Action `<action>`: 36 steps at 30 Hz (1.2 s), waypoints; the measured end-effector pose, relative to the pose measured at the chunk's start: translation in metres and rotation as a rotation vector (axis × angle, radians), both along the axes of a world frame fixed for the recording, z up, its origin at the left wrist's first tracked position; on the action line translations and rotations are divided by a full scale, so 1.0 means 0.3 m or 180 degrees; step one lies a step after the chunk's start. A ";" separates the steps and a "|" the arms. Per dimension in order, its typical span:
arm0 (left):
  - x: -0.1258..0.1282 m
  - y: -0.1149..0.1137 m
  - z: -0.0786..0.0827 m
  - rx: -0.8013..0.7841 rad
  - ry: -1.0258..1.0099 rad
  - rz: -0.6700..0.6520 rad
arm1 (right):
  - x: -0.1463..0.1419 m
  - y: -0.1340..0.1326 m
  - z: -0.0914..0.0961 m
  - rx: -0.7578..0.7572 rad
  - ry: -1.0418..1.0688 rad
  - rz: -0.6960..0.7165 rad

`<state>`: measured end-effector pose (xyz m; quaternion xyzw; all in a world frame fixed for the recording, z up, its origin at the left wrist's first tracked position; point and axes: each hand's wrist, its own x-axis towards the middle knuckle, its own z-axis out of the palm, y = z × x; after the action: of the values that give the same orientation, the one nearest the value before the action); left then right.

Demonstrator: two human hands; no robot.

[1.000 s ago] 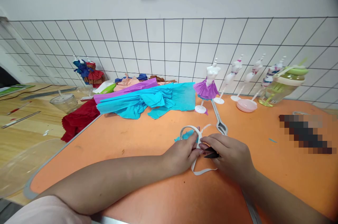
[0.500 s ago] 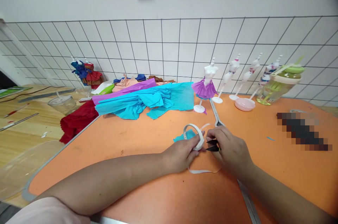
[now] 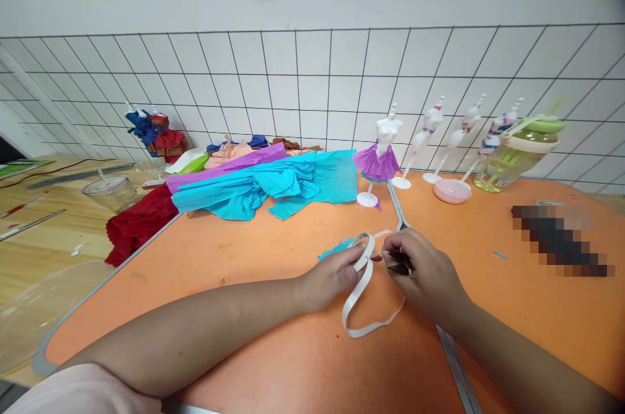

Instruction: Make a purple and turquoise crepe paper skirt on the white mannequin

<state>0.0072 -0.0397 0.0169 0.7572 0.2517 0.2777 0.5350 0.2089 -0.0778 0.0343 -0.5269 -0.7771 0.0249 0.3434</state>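
Observation:
My left hand (image 3: 332, 278) pinches a white ribbon (image 3: 359, 297) that loops down onto the orange table (image 3: 244, 284). My right hand (image 3: 422, 271) is closed round a small pair of black snips (image 3: 398, 264), whose tip points at the ribbon near my left fingertips. A scrap of turquoise crepe paper (image 3: 334, 248) lies just behind my left hand. A white doll mannequin in a purple skirt (image 3: 379, 157) stands further back.
Turquoise, purple and red crepe paper (image 3: 273, 185) is heaped at the back left. Three more mannequins (image 3: 459, 134), a pink dish (image 3: 452, 191) and a green-lidded bottle (image 3: 517, 153) stand at the back right. A metal ruler (image 3: 398, 215) lies along the table's seam.
Both hands have shifted slightly away from me. The ribbon's upper loop has been pulled smaller and its lower loop hangs longer on the table.

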 end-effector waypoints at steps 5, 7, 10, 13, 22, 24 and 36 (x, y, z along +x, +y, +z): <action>0.013 0.002 -0.014 0.0009 0.0286 0.0414 | 0.001 -0.001 0.005 0.0112 -0.0146 -0.0012; 0.012 0.001 -0.011 0.0210 0.0350 0.0440 | 0.005 0.001 0.003 0.0160 -0.0142 -0.0054; 0.008 0.000 -0.010 0.0429 0.0418 0.0413 | 0.015 0.007 -0.002 0.0162 -0.0095 -0.0138; 0.007 -0.001 -0.011 0.0442 0.0388 0.0393 | 0.028 0.013 -0.005 0.0196 -0.0006 -0.0072; 0.007 -0.002 -0.016 0.0098 0.0038 0.0530 | 0.019 -0.008 0.020 0.0311 0.0572 0.0003; 0.007 0.001 -0.025 0.0059 0.0049 0.0535 | 0.020 -0.001 0.019 0.0319 0.0820 -0.0381; 0.005 -0.013 0.003 -0.0262 -0.0603 0.0508 | 0.032 0.032 -0.027 -0.0120 -0.0690 -0.0129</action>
<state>0.0085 -0.0435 0.0178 0.6825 0.2707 0.3791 0.5632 0.2186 -0.0683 0.0263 -0.5485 -0.7982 -0.0246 0.2477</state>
